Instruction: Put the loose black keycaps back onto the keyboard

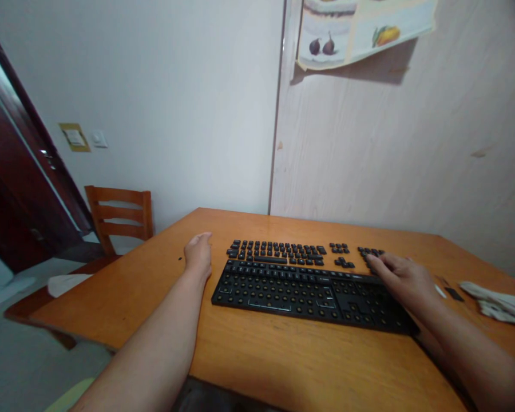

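Observation:
A black keyboard base (300, 293) with its keycaps removed lies on the orange wooden table (257, 355). Behind it the loose black keycaps (278, 252) sit laid out in keyboard order. My left hand (198, 256) rests flat on the table, just left of the keycaps, fingers stretched forward and holding nothing. My right hand (401, 278) lies over the right end of the keyboard base, fingers extended, fingertips touching the rightmost group of keycaps (370, 252).
A crumpled white cloth (498, 303) and a small dark flat piece (454, 294) lie on the table at the right. A wooden chair (119, 214) stands at the far left corner. Walls close the table behind; a dark door (17, 189) is at the left.

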`<state>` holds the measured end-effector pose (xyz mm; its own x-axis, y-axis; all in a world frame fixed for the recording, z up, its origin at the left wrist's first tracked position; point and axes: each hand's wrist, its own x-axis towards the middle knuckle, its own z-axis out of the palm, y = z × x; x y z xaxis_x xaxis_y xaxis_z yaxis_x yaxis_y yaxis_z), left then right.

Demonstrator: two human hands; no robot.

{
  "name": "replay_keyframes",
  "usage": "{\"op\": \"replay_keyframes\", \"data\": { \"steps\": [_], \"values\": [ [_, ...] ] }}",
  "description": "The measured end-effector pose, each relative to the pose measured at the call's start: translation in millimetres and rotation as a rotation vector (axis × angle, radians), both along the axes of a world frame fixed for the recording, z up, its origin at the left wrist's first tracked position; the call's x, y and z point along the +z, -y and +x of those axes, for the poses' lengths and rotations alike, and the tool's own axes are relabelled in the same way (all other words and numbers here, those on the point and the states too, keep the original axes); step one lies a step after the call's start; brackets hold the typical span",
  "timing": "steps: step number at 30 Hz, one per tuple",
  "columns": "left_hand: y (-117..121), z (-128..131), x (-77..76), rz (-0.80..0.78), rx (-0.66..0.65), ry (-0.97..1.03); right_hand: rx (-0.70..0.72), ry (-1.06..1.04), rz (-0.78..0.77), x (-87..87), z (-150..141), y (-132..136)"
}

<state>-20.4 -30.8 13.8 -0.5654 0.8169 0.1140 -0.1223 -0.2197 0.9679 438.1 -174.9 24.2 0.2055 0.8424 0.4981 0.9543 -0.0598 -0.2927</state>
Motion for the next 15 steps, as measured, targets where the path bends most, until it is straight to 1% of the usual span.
{"op": "replay_keyframes", "data": {
  "steps": [8,11,15],
  "values": [
    [-0.7,0.4,1.0,-0.015,-0.007,-0.008,-0.069,-0.028,0.032,-4.1,0.0,-1.3],
    [-1.0,0.8,1.6,-0.023,-0.021,-0.017,-0.063,-0.061,0.06,-3.9,-0.1,-2.5],
    [-1.0,0.9,1.7,-0.031,-0.018,-0.038,-0.051,-0.148,0.136,-2.9,-0.5,-1.9]
  ]
}}
